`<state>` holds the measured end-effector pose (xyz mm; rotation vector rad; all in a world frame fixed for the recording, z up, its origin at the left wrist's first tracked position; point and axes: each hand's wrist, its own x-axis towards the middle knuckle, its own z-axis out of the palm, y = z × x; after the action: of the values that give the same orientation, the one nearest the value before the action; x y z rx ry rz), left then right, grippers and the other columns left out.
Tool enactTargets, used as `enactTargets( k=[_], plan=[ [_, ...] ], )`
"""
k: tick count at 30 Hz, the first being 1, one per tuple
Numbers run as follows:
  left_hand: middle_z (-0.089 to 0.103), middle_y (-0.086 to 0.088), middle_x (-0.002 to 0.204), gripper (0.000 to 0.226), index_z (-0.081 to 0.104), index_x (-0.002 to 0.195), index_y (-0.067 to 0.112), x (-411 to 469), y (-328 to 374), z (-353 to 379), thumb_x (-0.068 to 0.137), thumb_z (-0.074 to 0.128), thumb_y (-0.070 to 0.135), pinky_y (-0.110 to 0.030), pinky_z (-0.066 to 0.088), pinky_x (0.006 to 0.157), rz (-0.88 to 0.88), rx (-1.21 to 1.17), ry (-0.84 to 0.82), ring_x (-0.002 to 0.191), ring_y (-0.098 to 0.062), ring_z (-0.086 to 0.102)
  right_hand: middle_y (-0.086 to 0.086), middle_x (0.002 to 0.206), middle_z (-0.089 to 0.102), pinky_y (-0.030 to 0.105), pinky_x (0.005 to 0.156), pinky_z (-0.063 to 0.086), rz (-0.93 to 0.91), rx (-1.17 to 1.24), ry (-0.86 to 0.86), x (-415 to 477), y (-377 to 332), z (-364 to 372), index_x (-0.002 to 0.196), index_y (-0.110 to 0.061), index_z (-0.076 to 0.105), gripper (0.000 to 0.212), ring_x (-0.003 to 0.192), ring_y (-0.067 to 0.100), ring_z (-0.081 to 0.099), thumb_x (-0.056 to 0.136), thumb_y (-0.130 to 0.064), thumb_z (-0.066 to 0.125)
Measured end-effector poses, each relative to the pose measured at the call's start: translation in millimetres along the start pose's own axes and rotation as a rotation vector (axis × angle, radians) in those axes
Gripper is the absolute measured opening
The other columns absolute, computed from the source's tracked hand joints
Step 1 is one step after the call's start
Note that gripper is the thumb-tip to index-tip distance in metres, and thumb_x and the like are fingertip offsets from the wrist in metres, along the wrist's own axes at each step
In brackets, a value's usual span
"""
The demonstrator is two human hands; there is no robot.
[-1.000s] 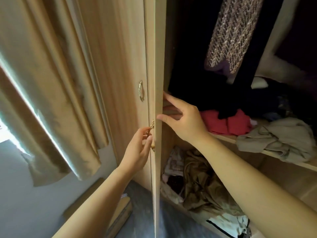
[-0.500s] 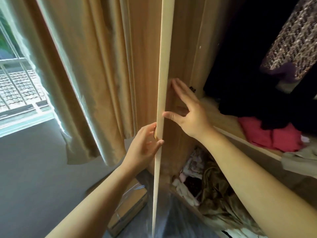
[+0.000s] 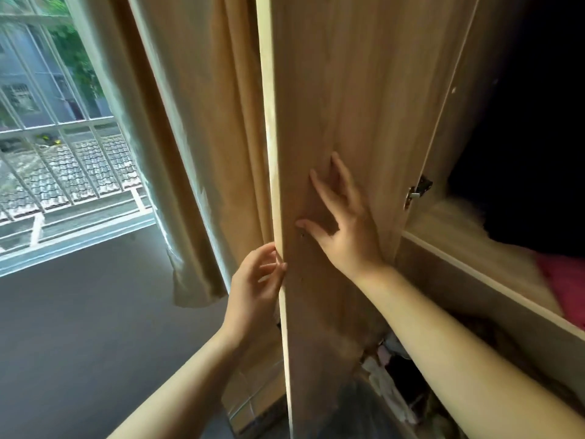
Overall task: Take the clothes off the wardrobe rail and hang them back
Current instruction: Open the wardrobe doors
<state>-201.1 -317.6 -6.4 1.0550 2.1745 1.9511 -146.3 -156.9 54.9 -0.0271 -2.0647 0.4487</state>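
Beige curtain [image 3: 190,147], woodgrain wardrobe door [image 3: 342,106], right hand [image 3: 343,223] flat against it

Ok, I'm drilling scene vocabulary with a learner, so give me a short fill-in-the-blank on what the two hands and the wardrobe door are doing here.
1. The right hand lies flat with spread fingers on the inner face of the wardrobe ____.
2. The left hand curls its fingers round the door's front ____.
3. To the left of the door hangs a beige ____.
4. On the shelf at the far right lies a ____ garment.

Missing words: door; edge; curtain; red
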Motion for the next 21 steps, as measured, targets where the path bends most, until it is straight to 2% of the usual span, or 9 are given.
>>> enactTargets(
  k=[4,10,13,17,19,21],
  plan=[
    [0.063,0.014,0.085,0.045,0.053,0.113,0.040,17,-6,-6,0.088,0.062,0.004,-0.014,0.050,0.075,-0.006,-0.024,0.063,0.082,-0.005,0.065,0.015,0.148,0.032,0.032,0.111,0.028,-0.044,-0.053,0.042,10,8,24,0.135,-0.019,0.047,0.060,0.134,0.028,0.032,0.080,-0.032,0.068],
    [0.063,0.012,0.087,0.044,0.053,0.111,0.041,32,-18,-15,0.086,0.064,0.006,-0.016,0.051,0.076,0.000,-0.008,0.061,0.083,-0.009,0.067,0.012,0.147,0.032,0.026,0.113,0.021,-0.079,-0.110,0.076,16,18,41,0.135,-0.022,0.045,0.058,0.136,0.027,0.029,0.082,-0.034,0.067],
    [0.063,0.008,0.087,0.044,0.053,0.111,0.040,35,-18,-20,0.086,0.064,0.005,-0.014,0.050,0.075,0.028,-0.019,0.020,0.085,-0.009,0.066,0.012,0.148,0.030,0.030,0.113,0.024,-0.075,-0.121,0.080,12,17,45,0.136,-0.021,0.041,0.058,0.138,0.025,0.026,0.085,-0.033,0.066],
    [0.063,0.007,0.094,0.044,0.050,0.112,0.042,37,-15,-26,0.086,0.064,0.009,-0.012,0.050,0.076,0.051,0.018,-0.061,0.088,-0.004,0.064,0.009,0.151,0.024,0.034,0.113,0.028,0.017,-0.139,0.052,3,6,50,0.140,-0.021,0.035,0.056,0.140,0.024,0.023,0.089,-0.033,0.057],
    [0.063,0.011,0.095,0.040,0.050,0.112,0.043,40,-16,-31,0.086,0.065,0.015,-0.018,0.053,0.077,0.049,0.077,-0.109,0.089,-0.004,0.063,0.009,0.151,0.024,0.036,0.112,0.029,0.064,-0.147,0.040,1,-3,48,0.140,-0.019,0.035,0.057,0.140,0.025,0.024,0.089,-0.033,0.056],
    [0.063,0.014,0.101,0.035,0.051,0.119,0.037,43,-18,-38,0.088,0.064,0.026,-0.024,0.053,0.081,0.076,0.210,-0.175,0.093,-0.003,0.062,0.009,0.152,0.025,0.037,0.111,0.031,0.136,-0.163,0.011,-2,-13,46,0.141,-0.018,0.035,0.058,0.140,0.025,0.026,0.089,-0.032,0.056]
  ],
)
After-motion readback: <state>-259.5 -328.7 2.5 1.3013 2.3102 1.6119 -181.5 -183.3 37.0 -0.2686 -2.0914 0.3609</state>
